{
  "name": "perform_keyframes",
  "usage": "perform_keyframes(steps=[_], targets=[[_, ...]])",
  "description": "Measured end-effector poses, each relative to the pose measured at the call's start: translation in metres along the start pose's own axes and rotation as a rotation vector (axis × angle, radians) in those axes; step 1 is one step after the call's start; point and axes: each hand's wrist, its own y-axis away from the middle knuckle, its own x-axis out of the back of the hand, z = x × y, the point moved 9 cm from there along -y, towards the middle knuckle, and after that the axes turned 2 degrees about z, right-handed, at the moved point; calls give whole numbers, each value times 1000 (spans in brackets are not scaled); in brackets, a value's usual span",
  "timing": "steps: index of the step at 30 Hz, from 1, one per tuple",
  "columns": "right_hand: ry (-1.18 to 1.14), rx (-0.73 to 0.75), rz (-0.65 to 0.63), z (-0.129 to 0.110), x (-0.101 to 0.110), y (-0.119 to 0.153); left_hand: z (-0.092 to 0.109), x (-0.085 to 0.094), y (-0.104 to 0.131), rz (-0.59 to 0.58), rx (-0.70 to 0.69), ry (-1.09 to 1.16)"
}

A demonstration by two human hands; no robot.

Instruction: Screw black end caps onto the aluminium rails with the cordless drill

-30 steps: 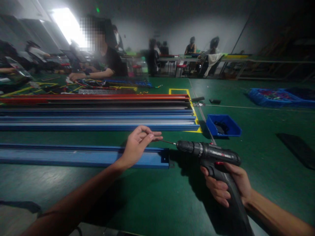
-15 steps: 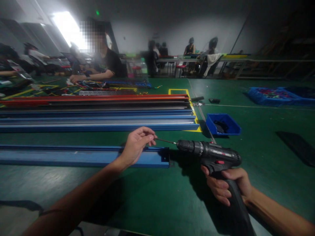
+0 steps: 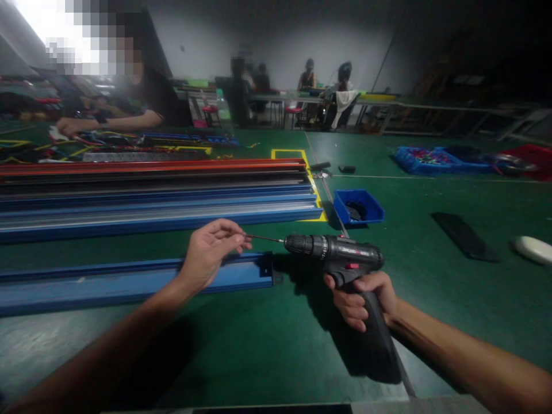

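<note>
My right hand [image 3: 362, 296] grips the handle of a black cordless drill [image 3: 351, 251], which points left above the table. A long thin screwdriver bit [image 3: 265, 238] sticks out of its chuck. Thumb and fingers of my left hand [image 3: 211, 250] are pinched at the far tip of this bit; whether a small screw is between them I cannot tell. Below that hand lies a long blue metal channel [image 3: 241, 274] with a dark end piece [image 3: 268, 269] at its right end. My left forearm and hand cover part of the channel.
More long channels, blue [image 3: 259, 213] and orange [image 3: 215, 165], lie farther back. A blue bin [image 3: 360, 215] holds dark parts. A black flat object [image 3: 463, 236] and a white rounded object [image 3: 535, 250] are at right. Across the table, a co-worker's hand [image 3: 75, 125] is among wires.
The view has swung to the right, so everything sits farther left, and the white object has come into sight. My left hand stays at the bit's tip, and the drill remains in my right.
</note>
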Motion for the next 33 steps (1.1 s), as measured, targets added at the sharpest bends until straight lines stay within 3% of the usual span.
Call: perform_keyframes(steps=[7, 33], targets=[[30, 16, 51, -2, 3, 1, -5, -4, 1, -56, 4, -6], [13, -16, 158, 2, 16, 3, -3, -6, -2, -20, -13, -72]])
